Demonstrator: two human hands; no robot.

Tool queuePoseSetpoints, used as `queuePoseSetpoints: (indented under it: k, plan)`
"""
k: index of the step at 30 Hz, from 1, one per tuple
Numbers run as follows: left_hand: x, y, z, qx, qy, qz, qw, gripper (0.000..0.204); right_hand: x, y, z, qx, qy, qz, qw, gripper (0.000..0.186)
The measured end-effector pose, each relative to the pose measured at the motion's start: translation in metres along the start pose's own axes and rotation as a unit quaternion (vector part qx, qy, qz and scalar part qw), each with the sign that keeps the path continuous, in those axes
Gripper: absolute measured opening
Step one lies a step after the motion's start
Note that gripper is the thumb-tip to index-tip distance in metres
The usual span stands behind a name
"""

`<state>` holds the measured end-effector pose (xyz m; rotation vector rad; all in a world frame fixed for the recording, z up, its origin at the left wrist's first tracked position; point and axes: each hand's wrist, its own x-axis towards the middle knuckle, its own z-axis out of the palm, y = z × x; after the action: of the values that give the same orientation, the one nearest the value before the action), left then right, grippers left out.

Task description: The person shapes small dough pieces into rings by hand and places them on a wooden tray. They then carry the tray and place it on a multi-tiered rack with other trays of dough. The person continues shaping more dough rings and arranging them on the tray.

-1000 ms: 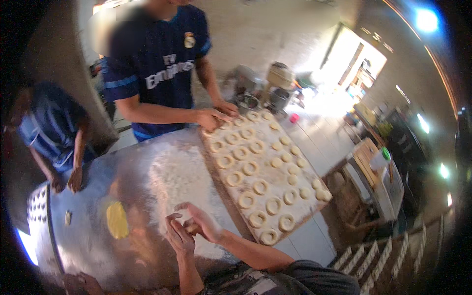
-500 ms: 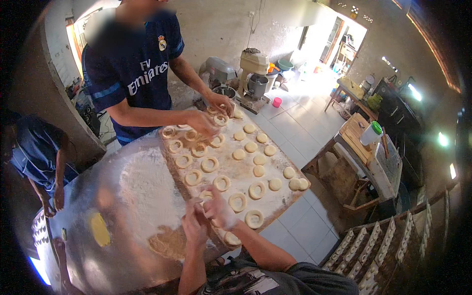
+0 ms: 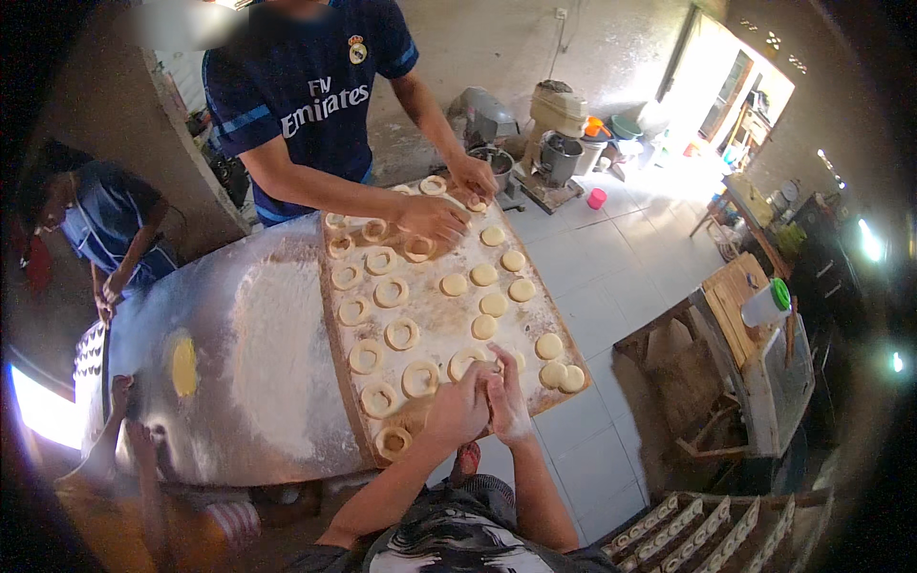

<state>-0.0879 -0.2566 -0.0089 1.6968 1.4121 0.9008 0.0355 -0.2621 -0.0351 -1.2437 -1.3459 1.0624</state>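
Observation:
My left hand and my right hand are close together over the near right part of a floured board, both with fingers closed and touching. Whatever they hold is hidden. Around them lie several pale dough rings and several small dough rounds. The board rests at the right of a metal table, which has a wide patch of white flour and a yellow oblong patch. Across the board, a co-worker's hands are among the dough rings at its far end.
Another person stands at the table's left end; a third person's arm is at lower left. A wooden stand holds a white jar. Racks stand at lower right. Mixers are by the back wall.
The view has shifted. My hands have moved from the flour patch onto the board and are pressed closer together. The co-worker's hands have kept moving among the rings at the far end.

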Motion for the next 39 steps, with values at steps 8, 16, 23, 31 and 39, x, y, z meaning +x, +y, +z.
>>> queuePoseSetpoints:
  k: [8,16,23,31,39]
  plan:
    - [0.034,-0.003,0.029,0.267,0.076,0.019,0.96,0.052,0.01,0.001,-0.035,-0.188,0.023,0.149,0.971,0.071]
    - [0.001,-0.023,0.01,0.287,-0.111,-0.06,0.95,0.075,-0.004,0.019,-0.033,-0.438,-0.078,0.076,0.892,0.071]
    - [0.064,-0.013,0.057,0.261,-0.078,0.071,0.959,0.05,-0.013,0.019,-0.107,-0.399,0.196,0.121,0.887,0.057]
    - [0.078,-0.034,0.061,0.128,-0.189,0.192,0.954,0.026,0.009,0.03,-0.109,-0.46,0.046,0.118,0.879,0.043]
    - [-0.021,-0.112,-0.162,0.024,0.19,-0.03,0.981,0.033,0.057,0.005,-0.04,-0.235,-0.087,-0.015,0.968,0.039]
